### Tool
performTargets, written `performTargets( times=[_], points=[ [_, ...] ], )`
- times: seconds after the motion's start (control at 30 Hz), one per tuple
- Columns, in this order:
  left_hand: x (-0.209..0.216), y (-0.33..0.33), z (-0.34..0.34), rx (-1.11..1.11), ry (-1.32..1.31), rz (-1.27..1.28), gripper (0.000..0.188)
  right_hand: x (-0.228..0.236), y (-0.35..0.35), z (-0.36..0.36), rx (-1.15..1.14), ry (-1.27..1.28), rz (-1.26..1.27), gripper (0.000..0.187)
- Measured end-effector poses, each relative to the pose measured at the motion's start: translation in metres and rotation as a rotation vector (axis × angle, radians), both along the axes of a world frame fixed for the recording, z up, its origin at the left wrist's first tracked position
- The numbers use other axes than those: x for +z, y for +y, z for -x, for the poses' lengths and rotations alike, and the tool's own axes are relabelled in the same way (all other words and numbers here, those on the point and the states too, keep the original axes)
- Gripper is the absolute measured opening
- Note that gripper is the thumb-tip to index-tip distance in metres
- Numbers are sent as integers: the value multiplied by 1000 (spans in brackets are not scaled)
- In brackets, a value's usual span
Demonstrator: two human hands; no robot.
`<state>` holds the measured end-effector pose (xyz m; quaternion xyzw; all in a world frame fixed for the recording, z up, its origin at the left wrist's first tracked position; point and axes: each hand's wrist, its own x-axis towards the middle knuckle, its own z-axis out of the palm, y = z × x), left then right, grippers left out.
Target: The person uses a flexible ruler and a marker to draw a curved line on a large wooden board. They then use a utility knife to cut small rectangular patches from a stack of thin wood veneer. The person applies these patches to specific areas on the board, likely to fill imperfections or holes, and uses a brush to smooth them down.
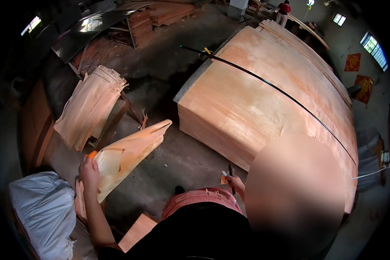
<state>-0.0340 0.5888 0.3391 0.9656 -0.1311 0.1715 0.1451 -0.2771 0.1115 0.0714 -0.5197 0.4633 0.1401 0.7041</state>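
My left hand (89, 171) is closed on the edge of a thin, curled sheet of wood veneer (134, 149), held off the floor at left of centre. A small orange thing (92, 154) shows at its fingertips; I cannot make out what it is. My right hand (237, 183), low and right of centre, is wrapped round a slim dark-handled tool (231, 172) whose kind I cannot tell. Beside these fingers shows a small whitish and orange piece (224, 177). A large stack of veneer sheets (242, 108) stands to the right, with a long thin black strip (268, 82) lying across its top.
A bundle of veneer (91, 106) rests on a support at the left. A white sack (43, 212) bulges at the lower left. A glossy dark panel (91, 28) stands at the back left. A person in red (284, 9) is far off. A blurred round patch hides part of the large stack.
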Motion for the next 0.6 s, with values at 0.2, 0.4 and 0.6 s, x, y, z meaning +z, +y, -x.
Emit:
performTargets(
  times=[0.2,0.4,0.6],
  points=[
    [2,69,-114,173,2,-42,15,21,67,-153,360,27,165,19],
    [37,98,-210,74,-238,127,22,-3,86,-287,450,-48,135,21],
    [-16,212,-303,286,-114,429,21,4,100,-450,517,-125,194,21]
  ],
)
